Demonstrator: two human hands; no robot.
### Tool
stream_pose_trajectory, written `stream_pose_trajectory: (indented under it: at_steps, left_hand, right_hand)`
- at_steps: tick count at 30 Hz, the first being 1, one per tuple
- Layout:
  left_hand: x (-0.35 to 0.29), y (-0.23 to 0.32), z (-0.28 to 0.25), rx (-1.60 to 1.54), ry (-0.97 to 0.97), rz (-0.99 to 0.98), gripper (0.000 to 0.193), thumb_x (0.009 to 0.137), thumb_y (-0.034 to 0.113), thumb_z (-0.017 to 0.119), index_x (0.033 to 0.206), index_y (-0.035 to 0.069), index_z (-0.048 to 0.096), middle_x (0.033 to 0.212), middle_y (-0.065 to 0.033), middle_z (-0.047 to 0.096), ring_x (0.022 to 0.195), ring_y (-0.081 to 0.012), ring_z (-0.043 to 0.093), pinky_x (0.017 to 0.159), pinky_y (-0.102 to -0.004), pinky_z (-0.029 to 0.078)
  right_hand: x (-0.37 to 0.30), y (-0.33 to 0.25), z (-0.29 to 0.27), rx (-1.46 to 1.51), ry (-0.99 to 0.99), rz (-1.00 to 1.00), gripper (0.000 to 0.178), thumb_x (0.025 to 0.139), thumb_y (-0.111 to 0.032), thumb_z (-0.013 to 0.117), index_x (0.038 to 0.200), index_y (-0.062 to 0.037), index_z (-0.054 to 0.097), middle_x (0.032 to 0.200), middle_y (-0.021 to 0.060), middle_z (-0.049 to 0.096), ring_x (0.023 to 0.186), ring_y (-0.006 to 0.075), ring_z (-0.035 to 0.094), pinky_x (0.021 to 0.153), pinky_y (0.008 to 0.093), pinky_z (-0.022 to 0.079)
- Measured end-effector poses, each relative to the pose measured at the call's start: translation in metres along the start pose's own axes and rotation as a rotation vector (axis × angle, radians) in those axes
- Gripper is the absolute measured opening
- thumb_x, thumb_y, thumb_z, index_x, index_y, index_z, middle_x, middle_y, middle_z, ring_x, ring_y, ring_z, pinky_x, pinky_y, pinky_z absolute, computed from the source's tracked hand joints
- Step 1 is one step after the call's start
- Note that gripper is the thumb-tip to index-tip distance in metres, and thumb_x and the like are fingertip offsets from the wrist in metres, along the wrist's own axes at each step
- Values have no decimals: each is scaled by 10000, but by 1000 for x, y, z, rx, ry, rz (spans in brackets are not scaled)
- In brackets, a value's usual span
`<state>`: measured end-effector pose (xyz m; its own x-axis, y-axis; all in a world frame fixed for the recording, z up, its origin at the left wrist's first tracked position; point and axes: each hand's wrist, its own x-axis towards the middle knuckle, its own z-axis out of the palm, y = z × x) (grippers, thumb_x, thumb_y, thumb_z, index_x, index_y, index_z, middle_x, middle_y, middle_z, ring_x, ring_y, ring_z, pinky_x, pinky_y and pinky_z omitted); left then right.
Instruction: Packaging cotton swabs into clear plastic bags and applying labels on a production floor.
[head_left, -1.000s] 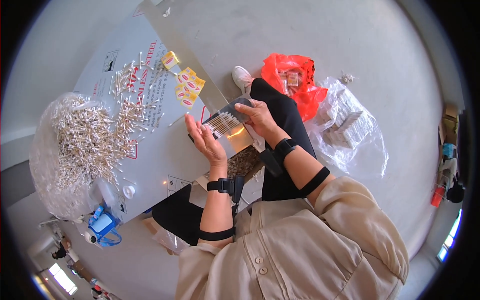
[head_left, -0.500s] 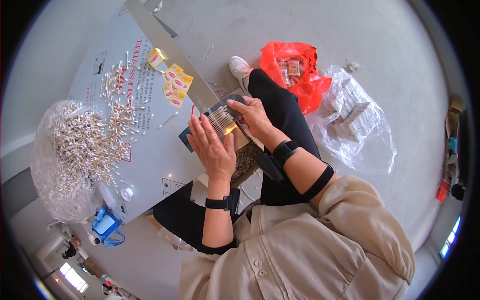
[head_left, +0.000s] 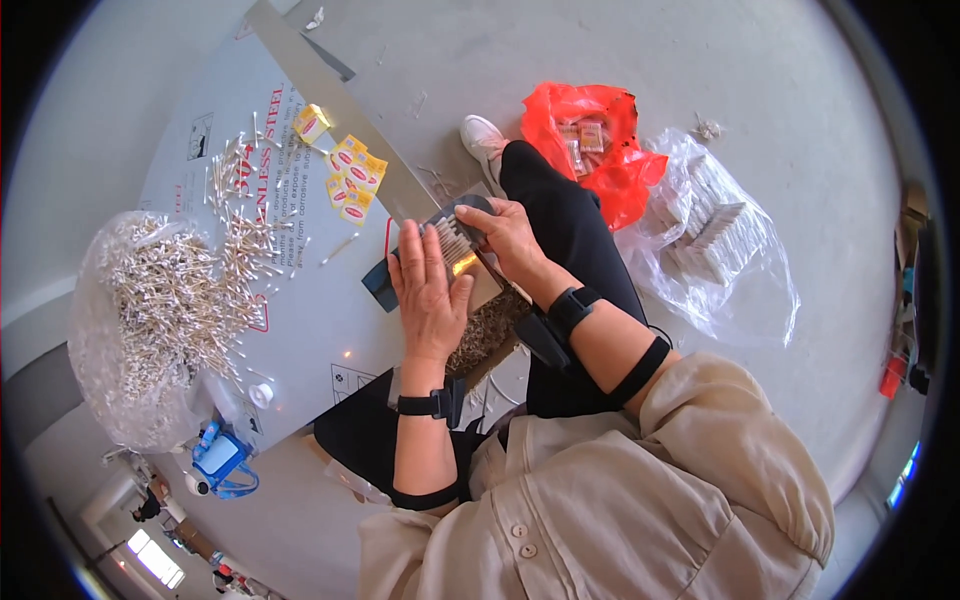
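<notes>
A row of cotton swabs (head_left: 454, 243) lies side by side on a dark grey, rounded holder (head_left: 470, 205) at the table's edge. My right hand (head_left: 512, 240) grips the holder's right side, thumb on top beside the swab tips; some of its fingers are hidden underneath. My left hand (head_left: 432, 305) lies flat along the left side of the row, fingers straight, partly covering the swabs. A shiny yellowish patch shows just below the row. Under my hands, between my legs, is a box (head_left: 484, 374) filled with brownish bits.
Loose swabs (head_left: 240, 240) spill from a large clear bag (head_left: 95, 330) on the table (head_left: 310, 300). Yellow cards (head_left: 357, 180) and a small yellow box (head_left: 311, 123) lie farther back. On the floor, right, sit a red bag (head_left: 625, 190) of packets and a clear bag (head_left: 770, 290) of white packs.
My left hand has turned a little; its fingers are closer together and its wrist sits slightly farther left. My right hand keeps its hold on the holder.
</notes>
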<state>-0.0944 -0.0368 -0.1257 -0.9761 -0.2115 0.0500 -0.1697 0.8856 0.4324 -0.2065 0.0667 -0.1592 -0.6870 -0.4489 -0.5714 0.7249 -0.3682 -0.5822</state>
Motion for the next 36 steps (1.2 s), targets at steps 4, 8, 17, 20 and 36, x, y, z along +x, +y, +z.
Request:
stream_pose_trajectory:
  at_steps: [4, 8, 17, 20, 36]
  left_hand:
    - [3, 6, 12, -610, 437, -202, 661, 1041, 401, 332, 1530, 2, 136, 1601, -217, 79, 1491, -330, 79, 1190, -439, 109]
    - [15, 7, 18, -745, 446, -199, 646, 1049, 366, 331, 1530, -5, 114, 1607, -199, 68, 1489, -319, 98, 1189, -429, 129]
    - [14, 14, 16, -374, 361, -139, 687, 1015, 435, 384, 1516, 3, 200, 1588, -210, 155, 1466, -368, 178, 1176, -481, 164]
    - [-1, 22, 9, 166, 61, -35, 748, 978, 507, 418, 1506, 7, 243, 1574, -211, 200, 1460, -374, 188, 1171, -511, 149]
    - [8, 34, 6, 360, -79, -91, 811, 934, 568, 474, 1479, -9, 306, 1573, -173, 226, 1467, -328, 190, 1165, -535, 126]
  right_hand:
    - [2, 2, 0, -26, -9, -10, 118, 868, -98, 707, 829, 12, 693, 732, 45, 685, 611, 111, 635, 540, 262, 498]
    - [4, 3, 1, -68, -8, -63, 111, 853, -93, 724, 810, 6, 697, 725, 34, 679, 607, 95, 611, 557, 251, 483]
    - [8, 8, -2, -101, 7, -79, 129, 845, -128, 724, 797, -11, 702, 701, 17, 662, 570, 78, 554, 525, 243, 434]
    - [4, 3, -3, -49, 50, -9, 122, 851, -131, 703, 805, -18, 702, 681, 16, 648, 535, 82, 527, 488, 245, 408]
    - [-7, -2, -6, -166, 36, -10, 75, 830, -70, 674, 768, -29, 686, 601, 11, 580, 454, 80, 449, 416, 245, 343]
